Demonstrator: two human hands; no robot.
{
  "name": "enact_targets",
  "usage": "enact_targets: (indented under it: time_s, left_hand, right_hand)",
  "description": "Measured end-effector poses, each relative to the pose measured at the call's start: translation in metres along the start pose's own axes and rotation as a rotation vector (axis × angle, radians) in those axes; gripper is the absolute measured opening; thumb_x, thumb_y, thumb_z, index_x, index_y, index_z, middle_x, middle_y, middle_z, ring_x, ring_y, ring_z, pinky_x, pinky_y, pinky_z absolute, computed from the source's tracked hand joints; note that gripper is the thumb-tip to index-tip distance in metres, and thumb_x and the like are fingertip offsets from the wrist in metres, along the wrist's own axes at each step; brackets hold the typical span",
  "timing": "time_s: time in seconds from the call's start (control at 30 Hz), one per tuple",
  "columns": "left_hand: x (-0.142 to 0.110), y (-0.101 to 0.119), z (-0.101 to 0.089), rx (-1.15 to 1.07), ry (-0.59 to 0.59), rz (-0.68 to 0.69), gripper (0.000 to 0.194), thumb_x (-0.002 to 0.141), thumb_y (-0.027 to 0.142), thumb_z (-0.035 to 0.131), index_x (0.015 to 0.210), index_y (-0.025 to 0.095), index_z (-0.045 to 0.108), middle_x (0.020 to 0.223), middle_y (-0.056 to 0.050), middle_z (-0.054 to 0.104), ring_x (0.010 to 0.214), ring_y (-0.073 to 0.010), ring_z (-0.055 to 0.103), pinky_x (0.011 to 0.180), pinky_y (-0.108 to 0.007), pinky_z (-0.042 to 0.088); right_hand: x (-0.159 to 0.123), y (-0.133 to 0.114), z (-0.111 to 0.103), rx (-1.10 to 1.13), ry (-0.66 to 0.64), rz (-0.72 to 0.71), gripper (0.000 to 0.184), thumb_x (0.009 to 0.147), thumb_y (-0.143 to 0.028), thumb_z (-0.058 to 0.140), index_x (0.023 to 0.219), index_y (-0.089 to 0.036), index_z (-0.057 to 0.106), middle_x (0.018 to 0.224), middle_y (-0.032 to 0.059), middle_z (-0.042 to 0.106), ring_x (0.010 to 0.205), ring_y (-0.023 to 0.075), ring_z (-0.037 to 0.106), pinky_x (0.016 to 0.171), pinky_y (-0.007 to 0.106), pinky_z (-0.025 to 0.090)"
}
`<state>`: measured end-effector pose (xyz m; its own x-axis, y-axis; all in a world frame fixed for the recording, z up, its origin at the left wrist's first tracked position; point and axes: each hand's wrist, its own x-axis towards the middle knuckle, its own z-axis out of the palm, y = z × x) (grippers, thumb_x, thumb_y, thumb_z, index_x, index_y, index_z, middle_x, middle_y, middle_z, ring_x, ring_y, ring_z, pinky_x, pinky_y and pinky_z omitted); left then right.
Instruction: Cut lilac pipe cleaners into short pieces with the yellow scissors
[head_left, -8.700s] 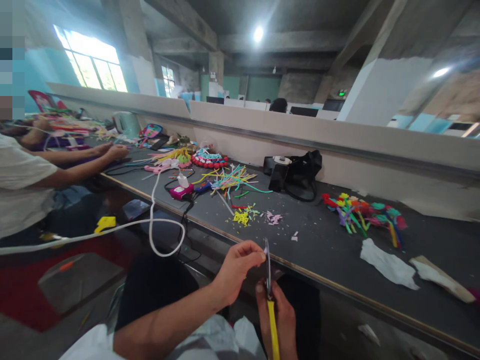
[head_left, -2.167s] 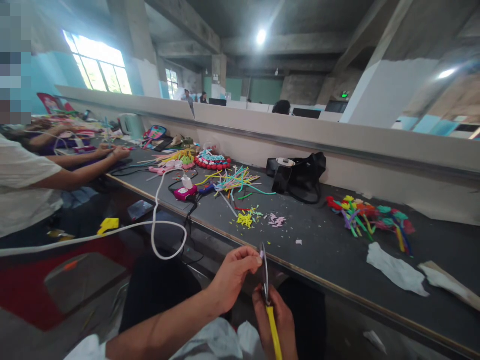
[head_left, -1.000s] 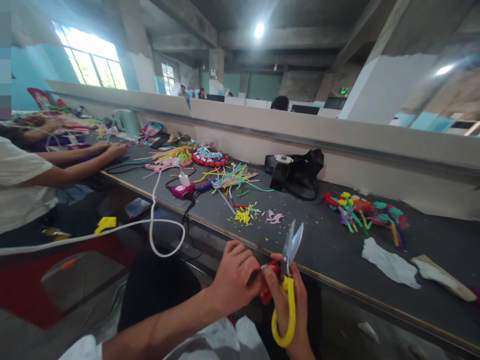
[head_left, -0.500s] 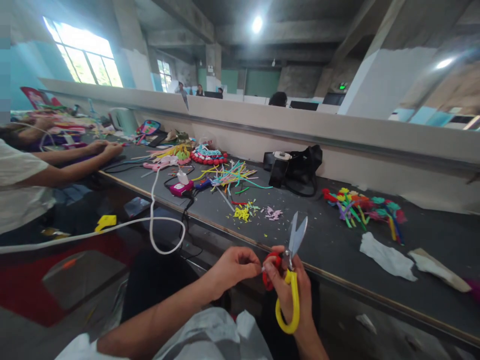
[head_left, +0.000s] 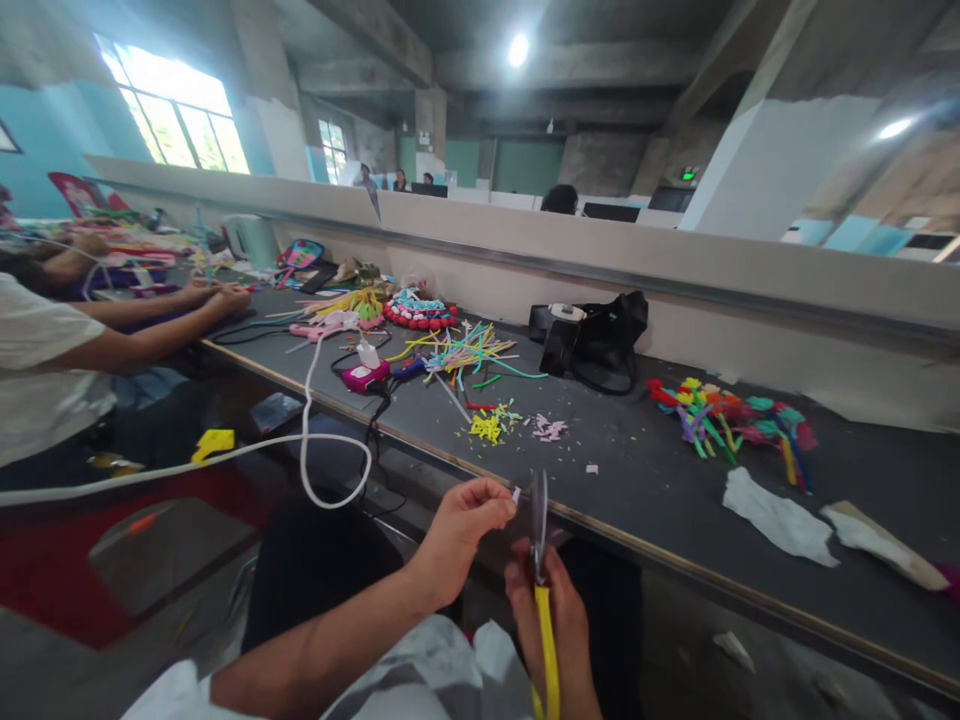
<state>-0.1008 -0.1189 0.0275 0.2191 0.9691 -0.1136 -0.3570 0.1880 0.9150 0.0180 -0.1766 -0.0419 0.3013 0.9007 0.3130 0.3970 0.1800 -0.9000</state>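
Note:
My left hand (head_left: pixel 472 520) pinches a small pale lilac strip (head_left: pixel 516 495) between thumb and finger, just left of the blades. My right hand (head_left: pixel 555 620) is closed around yellow-handled scissors (head_left: pixel 540 530), their blades pointing up near the table's front edge. Beyond them on the dark table (head_left: pixel 645 470) lie a small pile of yellow snippets (head_left: pixel 487 430) and a pile of lilac snippets (head_left: pixel 548 428). A single pale piece (head_left: pixel 592 469) rests closer to the edge. Farther back is a heap of long coloured strips (head_left: pixel 472 352).
Colourful fuzzy flowers (head_left: pixel 731 415), a white cloth-like scrap (head_left: pixel 780 515) and a black bag (head_left: pixel 615 335) lie to the right. A magenta plug adapter (head_left: pixel 365 376) and a white cable (head_left: pixel 307 400) are on the left. A co-worker's arms (head_left: pixel 165 320) reach over the table farther left.
The scissors have turned from tilted and spread, with both handles showing, to upright and edge-on. My left hand has drawn away from my right hand and lifted, with the lilac strip in its fingers.

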Motion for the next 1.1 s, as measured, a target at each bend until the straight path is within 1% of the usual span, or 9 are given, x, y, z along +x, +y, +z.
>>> enact_targets:
  time_s: [0.07,0.13,0.27,0.47,0.57,0.7,0.87,1.0,1.1]
  left_hand:
    - [0.0,-0.003,0.002,-0.003,0.019,0.014,0.013,0.069,0.021,0.069,0.064,0.014,0.06,0.059,0.004,0.049,0.057,-0.0069,0.04,0.058,-0.019,0.034]
    - [-0.001,-0.007,0.004,-0.011,0.022,0.009,0.013,0.069,0.022,0.069,0.064,0.014,0.059,0.059,0.003,0.049,0.057,-0.007,0.041,0.058,-0.019,0.035]
    - [-0.002,-0.011,0.008,-0.066,-0.001,-0.055,0.017,0.069,0.026,0.07,0.066,0.015,0.058,0.057,0.003,0.051,0.051,-0.0085,0.045,0.053,-0.022,0.037]
    - [-0.004,-0.01,0.012,-0.051,0.002,-0.074,0.021,0.067,0.028,0.073,0.066,0.014,0.058,0.056,0.002,0.055,0.05,-0.0084,0.047,0.053,-0.021,0.038]
    - [-0.004,-0.01,0.013,-0.034,0.006,-0.052,0.021,0.067,0.029,0.074,0.065,0.014,0.059,0.057,0.002,0.056,0.051,-0.0081,0.047,0.053,-0.021,0.037]
    - [-0.004,-0.009,0.014,-0.019,0.021,-0.046,0.022,0.066,0.029,0.074,0.064,0.014,0.058,0.056,0.002,0.056,0.051,-0.0079,0.046,0.053,-0.02,0.037]
    - [-0.006,-0.008,0.016,-0.021,0.039,-0.042,0.023,0.066,0.029,0.074,0.063,0.014,0.058,0.056,0.003,0.055,0.051,-0.0074,0.045,0.053,-0.02,0.036]
    - [-0.007,-0.006,0.017,-0.02,0.04,-0.026,0.022,0.066,0.028,0.074,0.063,0.014,0.057,0.057,0.003,0.055,0.052,-0.0071,0.045,0.053,-0.019,0.036]
    - [-0.007,-0.006,0.018,-0.025,0.037,-0.018,0.021,0.066,0.027,0.073,0.063,0.013,0.057,0.057,0.003,0.055,0.053,-0.0072,0.045,0.054,-0.02,0.036]
  right_hand:
    - [-0.005,0.005,0.001,-0.035,-0.081,-0.043,0.031,0.083,-0.045,0.058,0.092,-0.017,0.067,0.078,0.0043,0.072,0.062,0.0159,0.067,0.055,0.021,0.052]
    - [-0.006,0.007,0.001,-0.044,-0.108,-0.078,0.027,0.085,-0.042,0.056,0.093,-0.018,0.066,0.079,0.004,0.071,0.063,0.0154,0.068,0.056,0.019,0.052]
    - [-0.003,0.005,0.002,-0.018,-0.104,-0.101,0.025,0.085,-0.042,0.056,0.09,-0.019,0.066,0.077,0.003,0.07,0.064,0.0153,0.067,0.058,0.019,0.052]
    - [-0.006,-0.008,0.006,0.072,-0.065,0.043,0.032,0.086,-0.048,0.053,0.092,-0.019,0.065,0.081,0.0033,0.069,0.068,0.0157,0.065,0.06,0.02,0.049]
    - [-0.007,-0.014,0.006,0.088,-0.053,0.061,0.036,0.085,-0.051,0.053,0.093,-0.019,0.066,0.082,0.0037,0.069,0.072,0.0173,0.065,0.062,0.021,0.049]
    - [-0.005,-0.011,0.006,0.072,-0.043,0.04,0.037,0.086,-0.052,0.052,0.095,-0.019,0.067,0.082,0.0037,0.069,0.072,0.0168,0.065,0.063,0.021,0.049]
    - [-0.001,0.002,0.004,-0.022,-0.067,-0.092,0.031,0.088,-0.046,0.052,0.087,-0.02,0.067,0.077,0.003,0.07,0.063,0.015,0.066,0.056,0.019,0.05]
    - [-0.003,0.006,0.003,-0.054,-0.056,-0.069,0.031,0.089,-0.046,0.051,0.087,-0.019,0.066,0.078,0.004,0.07,0.062,0.015,0.065,0.056,0.02,0.049]
    - [-0.005,0.001,0.003,-0.032,-0.06,-0.023,0.031,0.088,-0.047,0.051,0.085,-0.019,0.065,0.073,0.0022,0.068,0.061,0.0146,0.062,0.057,0.02,0.048]
